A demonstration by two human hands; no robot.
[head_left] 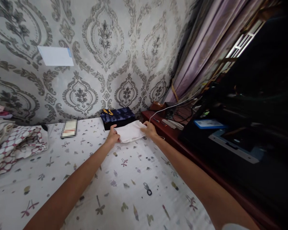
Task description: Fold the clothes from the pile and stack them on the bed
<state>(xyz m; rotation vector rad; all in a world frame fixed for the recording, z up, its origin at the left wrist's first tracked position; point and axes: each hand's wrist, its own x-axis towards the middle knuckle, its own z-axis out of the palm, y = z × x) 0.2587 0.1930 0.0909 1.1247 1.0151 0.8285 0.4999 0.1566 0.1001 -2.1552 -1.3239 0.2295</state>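
A folded white cloth [131, 131] is held between my two hands, just in front of a dark folded garment with a blue camouflage pattern [117, 117]. My left hand [113, 135] grips its left end, the fingers closed over the edge. On the other side, my right hand [149, 129] pinches the right end. Both arms reach forward over a white bedsheet [124, 185] printed with small plants and shapes. Whether the cloth touches the sheet or the dark garment behind it, I cannot tell.
A pile of clothes [16, 143] lies at the left. A small blurred-out item [69, 128] rests near the patterned wall. To the right stands a dark red table [158, 126] with cables, a remote-like object [174, 124] and a large black screen [254, 95]. A purple curtain [206, 41] hangs behind.
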